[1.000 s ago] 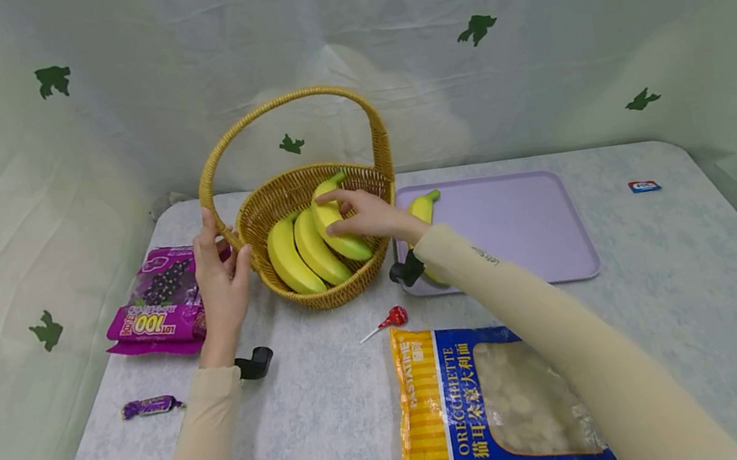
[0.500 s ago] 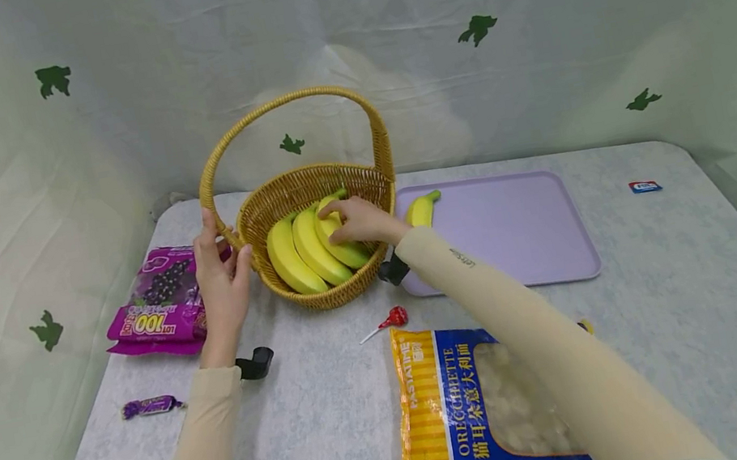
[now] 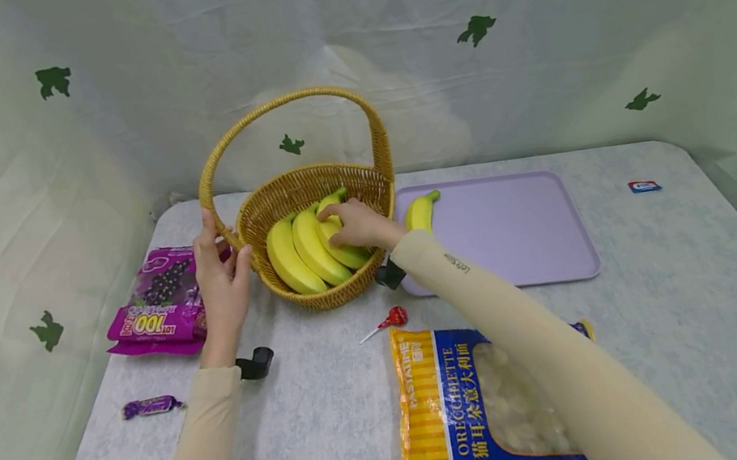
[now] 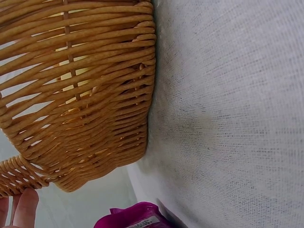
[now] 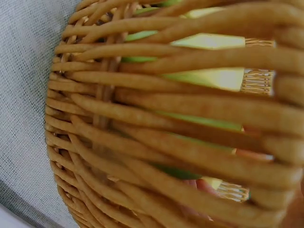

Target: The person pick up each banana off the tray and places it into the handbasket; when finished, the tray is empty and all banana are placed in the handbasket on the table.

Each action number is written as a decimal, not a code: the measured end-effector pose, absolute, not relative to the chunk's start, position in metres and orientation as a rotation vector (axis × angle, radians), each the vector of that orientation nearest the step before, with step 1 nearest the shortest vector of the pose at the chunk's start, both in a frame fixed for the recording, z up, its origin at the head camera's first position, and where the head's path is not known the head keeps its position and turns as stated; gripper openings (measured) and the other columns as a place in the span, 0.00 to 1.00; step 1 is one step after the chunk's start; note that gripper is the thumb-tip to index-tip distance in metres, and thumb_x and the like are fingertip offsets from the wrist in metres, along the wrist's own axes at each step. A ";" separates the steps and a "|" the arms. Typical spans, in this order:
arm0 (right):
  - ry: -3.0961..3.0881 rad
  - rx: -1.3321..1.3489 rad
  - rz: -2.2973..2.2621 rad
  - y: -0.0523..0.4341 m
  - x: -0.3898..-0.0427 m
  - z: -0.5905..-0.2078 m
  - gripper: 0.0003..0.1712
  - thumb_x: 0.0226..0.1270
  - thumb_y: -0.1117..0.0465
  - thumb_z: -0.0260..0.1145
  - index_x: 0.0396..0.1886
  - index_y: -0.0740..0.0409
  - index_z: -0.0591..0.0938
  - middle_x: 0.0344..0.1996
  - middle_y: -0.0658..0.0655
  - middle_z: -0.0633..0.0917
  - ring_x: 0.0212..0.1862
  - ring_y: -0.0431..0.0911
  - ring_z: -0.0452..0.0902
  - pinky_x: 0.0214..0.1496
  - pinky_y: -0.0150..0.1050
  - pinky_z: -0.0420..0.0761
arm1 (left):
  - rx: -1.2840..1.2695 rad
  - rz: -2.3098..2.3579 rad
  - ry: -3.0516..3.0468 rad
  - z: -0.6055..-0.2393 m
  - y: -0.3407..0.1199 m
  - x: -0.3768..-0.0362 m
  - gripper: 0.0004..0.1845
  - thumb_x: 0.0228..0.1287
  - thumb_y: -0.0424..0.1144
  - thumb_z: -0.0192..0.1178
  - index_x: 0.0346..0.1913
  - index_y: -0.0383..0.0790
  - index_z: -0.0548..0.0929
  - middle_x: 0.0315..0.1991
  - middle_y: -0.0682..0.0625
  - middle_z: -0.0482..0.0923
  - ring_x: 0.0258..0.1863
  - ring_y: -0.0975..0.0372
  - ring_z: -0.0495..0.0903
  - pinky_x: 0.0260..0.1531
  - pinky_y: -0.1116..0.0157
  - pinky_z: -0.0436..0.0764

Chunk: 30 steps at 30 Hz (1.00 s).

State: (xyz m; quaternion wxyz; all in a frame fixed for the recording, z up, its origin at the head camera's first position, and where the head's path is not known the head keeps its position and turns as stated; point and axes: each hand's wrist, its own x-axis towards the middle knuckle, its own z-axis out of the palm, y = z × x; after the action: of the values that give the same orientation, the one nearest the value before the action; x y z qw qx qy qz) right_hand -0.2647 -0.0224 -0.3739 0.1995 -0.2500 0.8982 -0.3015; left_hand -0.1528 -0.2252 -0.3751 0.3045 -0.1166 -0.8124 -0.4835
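Basket (image 3: pixel 303 192) betw. candy bag (image 3: pixel 159 300) & tray (image 3: pixel 523 227); left grip (image 3: pixel 220 277) clasps handle, right grip (image 3: pixel 356 224) curled on banana (image 3: pixel 342 247).

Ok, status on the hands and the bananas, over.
Left hand grips the basket at the handle base. Right hand curls round the rightmost banana inside. One banana on the purple tray. Nothing in the way.

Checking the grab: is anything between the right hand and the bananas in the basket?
Nothing visible. The right hand already rests on the rightmost banana inside the basket, reaching over its rim.
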 end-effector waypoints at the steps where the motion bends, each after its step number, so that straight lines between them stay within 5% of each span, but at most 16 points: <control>1: 2.511 -0.704 -0.840 -0.022 -0.265 -0.373 0.28 0.68 0.62 0.61 0.67 0.54 0.70 0.64 0.59 0.72 0.72 0.55 0.50 0.62 0.41 0.66 | -0.308 -1.283 -2.152 -0.375 -0.225 -0.153 0.46 0.68 0.22 0.50 0.71 0.78 0.51 0.57 0.27 0.58 0.54 0.34 0.68 0.52 0.37 0.70; 8: 2.451 -0.733 -1.071 -0.007 -0.268 -0.366 0.28 0.69 0.59 0.62 0.67 0.57 0.71 0.58 0.62 0.75 0.57 0.54 0.71 0.55 0.45 0.75 | -0.292 -1.277 -2.143 -0.392 -0.235 -0.165 0.44 0.68 0.22 0.51 0.73 0.72 0.52 0.57 0.29 0.59 0.55 0.37 0.69 0.57 0.52 0.74; 13: 2.169 -0.681 -1.497 0.019 -0.270 -0.358 0.25 0.70 0.63 0.60 0.65 0.58 0.71 0.53 0.65 0.75 0.51 0.59 0.76 0.51 0.53 0.79 | -0.291 -1.260 -2.148 -0.406 -0.244 -0.175 0.43 0.68 0.26 0.53 0.74 0.70 0.50 0.58 0.34 0.61 0.55 0.40 0.70 0.56 0.63 0.75; 23: 2.096 -0.651 -1.654 0.078 -0.266 -0.364 0.26 0.70 0.62 0.60 0.66 0.60 0.70 0.52 0.71 0.76 0.48 0.65 0.74 0.50 0.58 0.78 | -0.290 -1.245 -2.145 -0.406 -0.242 -0.175 0.44 0.68 0.24 0.52 0.74 0.71 0.50 0.57 0.32 0.61 0.54 0.39 0.70 0.54 0.48 0.75; 30: 2.112 -0.543 -1.630 0.116 -0.260 -0.391 0.28 0.69 0.64 0.60 0.67 0.64 0.67 0.53 0.71 0.75 0.48 0.59 0.75 0.49 0.54 0.80 | -0.303 -1.255 -2.135 -0.384 -0.228 -0.160 0.45 0.67 0.21 0.51 0.73 0.73 0.52 0.56 0.30 0.60 0.52 0.35 0.69 0.56 0.53 0.75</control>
State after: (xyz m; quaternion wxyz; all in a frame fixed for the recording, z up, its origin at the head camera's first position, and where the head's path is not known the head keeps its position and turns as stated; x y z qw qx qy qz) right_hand -0.2604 0.1159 -0.3915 0.2081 -0.1952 0.7587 -0.5856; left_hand -0.1597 -0.2283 -0.3845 0.3179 -0.1152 -0.8113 -0.4768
